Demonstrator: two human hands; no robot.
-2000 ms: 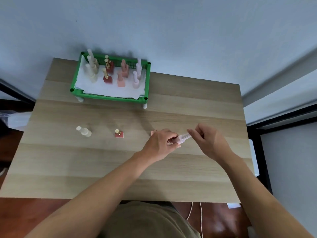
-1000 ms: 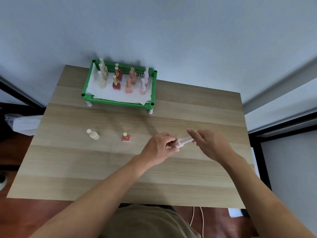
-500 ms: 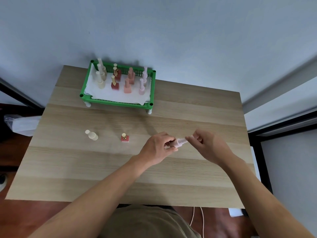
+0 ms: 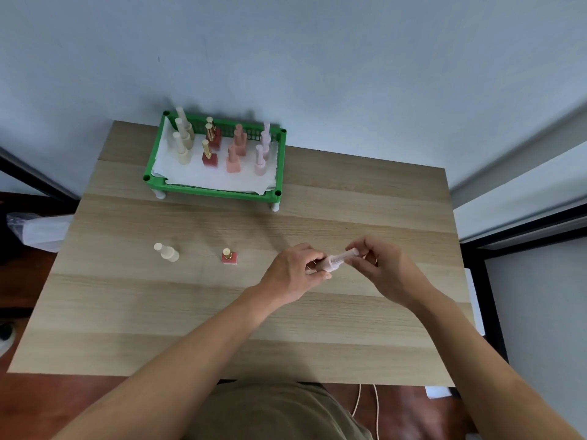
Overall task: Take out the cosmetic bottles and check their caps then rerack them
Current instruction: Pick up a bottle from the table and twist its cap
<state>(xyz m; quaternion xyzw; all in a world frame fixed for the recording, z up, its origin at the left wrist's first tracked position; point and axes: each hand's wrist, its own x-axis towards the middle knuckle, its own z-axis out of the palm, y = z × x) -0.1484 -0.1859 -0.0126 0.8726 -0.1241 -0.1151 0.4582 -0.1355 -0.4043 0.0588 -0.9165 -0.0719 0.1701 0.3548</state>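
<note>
A pale pink bottle lies tilted between both hands above the table's middle right. My left hand grips its body, while my right hand pinches its long cap. Standing on the wooden table are a cream bottle and a red bottle with a gold cap, both to the left of my hands. The green rack at the back left holds several cream, red, peach and pink bottles upright on a white liner.
The table stands against a pale wall. A black frame and floor lie to its right, and a plastic-wrapped item sits off the left edge. A thin cable hangs below the front edge.
The view shifted slightly. My right fingers moved along the pink bottle's cap and now pinch it; my left hand kept holding the bottle body in the same spot.
</note>
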